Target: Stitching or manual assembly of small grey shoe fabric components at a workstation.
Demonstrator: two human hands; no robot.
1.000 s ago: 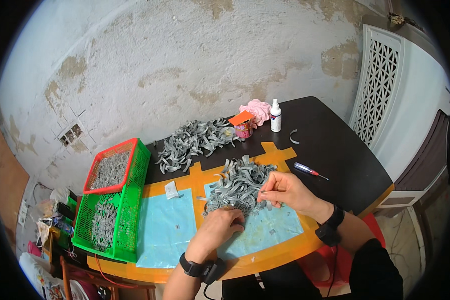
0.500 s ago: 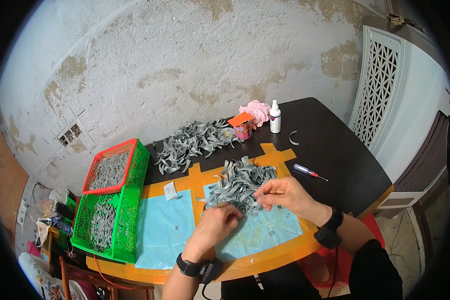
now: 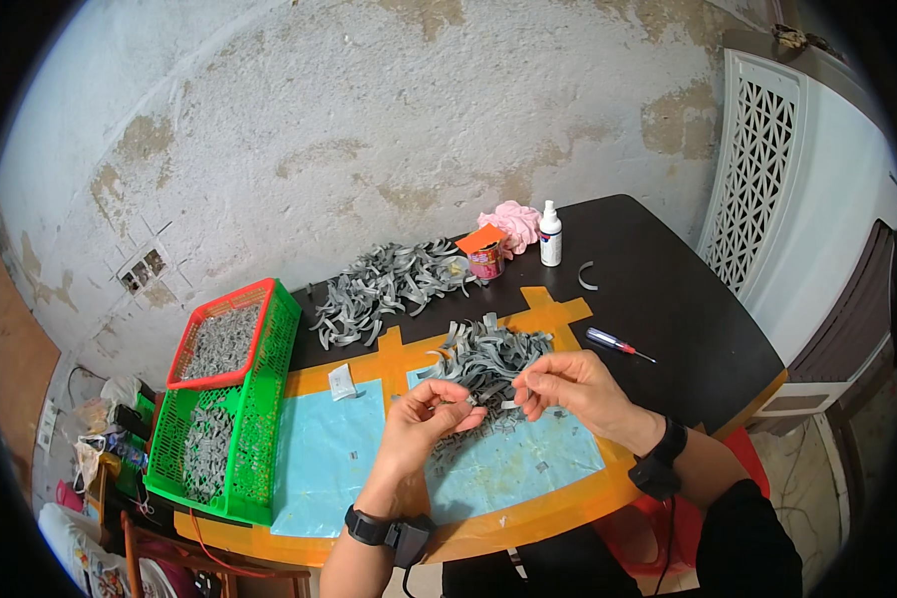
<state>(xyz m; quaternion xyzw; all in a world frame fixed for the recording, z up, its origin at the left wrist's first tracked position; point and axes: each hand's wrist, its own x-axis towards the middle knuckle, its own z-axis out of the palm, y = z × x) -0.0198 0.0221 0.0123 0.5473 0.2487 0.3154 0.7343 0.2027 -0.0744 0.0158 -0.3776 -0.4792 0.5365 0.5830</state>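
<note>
My left hand (image 3: 431,417) is raised over the near edge of a heap of curved grey strips (image 3: 483,354), thumb and fingertips pinched together. Whatever sits in that pinch is too small to make out. Facing it, a short gap away, my right hand (image 3: 576,391) has its thumb and forefinger closed on a grey strip, whose end shows at the fingertips. Small grey bits (image 3: 498,424) lie scattered under both hands on a light blue sheet (image 3: 329,458), held down with orange tape (image 3: 394,344).
A bigger pile of grey strips (image 3: 389,284) lies behind. Left stands a green basket (image 3: 254,439) with a red basket (image 3: 266,299) on it, both holding small grey parts. Farther back are a tin (image 3: 485,261), pink cloth (image 3: 516,221) and spray bottle (image 3: 550,237); a screwdriver (image 3: 613,341) lies right.
My left hand has lifted from the small grey bits and turned so its pinched fingertips face the right hand. The right hand has barely moved.
</note>
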